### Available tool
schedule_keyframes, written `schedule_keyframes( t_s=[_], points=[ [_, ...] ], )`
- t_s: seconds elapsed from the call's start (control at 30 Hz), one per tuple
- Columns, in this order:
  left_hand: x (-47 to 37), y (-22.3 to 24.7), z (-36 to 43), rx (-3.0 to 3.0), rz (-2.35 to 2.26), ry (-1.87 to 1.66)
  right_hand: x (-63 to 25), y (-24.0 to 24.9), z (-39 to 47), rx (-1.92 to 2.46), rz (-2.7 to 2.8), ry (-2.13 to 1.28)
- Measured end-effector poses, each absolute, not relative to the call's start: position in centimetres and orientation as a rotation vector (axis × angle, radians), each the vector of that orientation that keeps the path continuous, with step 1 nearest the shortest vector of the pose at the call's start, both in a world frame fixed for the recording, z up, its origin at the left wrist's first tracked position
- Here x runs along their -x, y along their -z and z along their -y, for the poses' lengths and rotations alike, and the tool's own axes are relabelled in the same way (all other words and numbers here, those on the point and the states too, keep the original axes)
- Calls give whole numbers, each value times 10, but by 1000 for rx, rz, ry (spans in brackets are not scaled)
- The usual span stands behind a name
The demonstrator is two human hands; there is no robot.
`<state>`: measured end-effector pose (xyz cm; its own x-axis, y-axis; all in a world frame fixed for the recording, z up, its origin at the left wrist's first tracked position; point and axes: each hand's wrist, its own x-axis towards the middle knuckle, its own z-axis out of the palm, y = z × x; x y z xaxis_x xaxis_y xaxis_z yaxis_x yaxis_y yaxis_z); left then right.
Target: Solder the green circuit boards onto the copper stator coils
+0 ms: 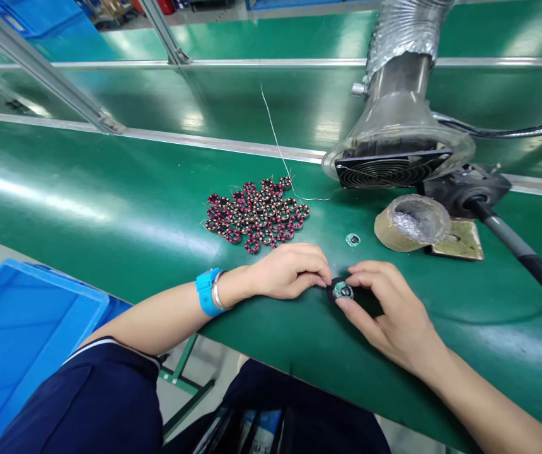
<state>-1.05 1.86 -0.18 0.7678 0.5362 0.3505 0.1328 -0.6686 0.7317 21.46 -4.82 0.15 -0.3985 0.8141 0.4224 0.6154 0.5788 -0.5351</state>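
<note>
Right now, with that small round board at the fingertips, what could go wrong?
The right hand has the round board by its edges; a loose grip might let it slip.
The second board lies loose just beyond that hand and could get knocked.
The left hand is close to the heaped coils; stray wire ends might snag.

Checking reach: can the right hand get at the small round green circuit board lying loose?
Likely yes: the right hand is near that board, nothing visibly between, though its fingers touch another board.
</note>
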Motion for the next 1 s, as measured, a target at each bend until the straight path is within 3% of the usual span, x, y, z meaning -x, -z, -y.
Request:
schedule_keyframes(
  t_s=[1.0],
  points=[
    [-5,10,14,-2229,-827,-754,-223,-7,47,1000,2318,-375]
  ],
)
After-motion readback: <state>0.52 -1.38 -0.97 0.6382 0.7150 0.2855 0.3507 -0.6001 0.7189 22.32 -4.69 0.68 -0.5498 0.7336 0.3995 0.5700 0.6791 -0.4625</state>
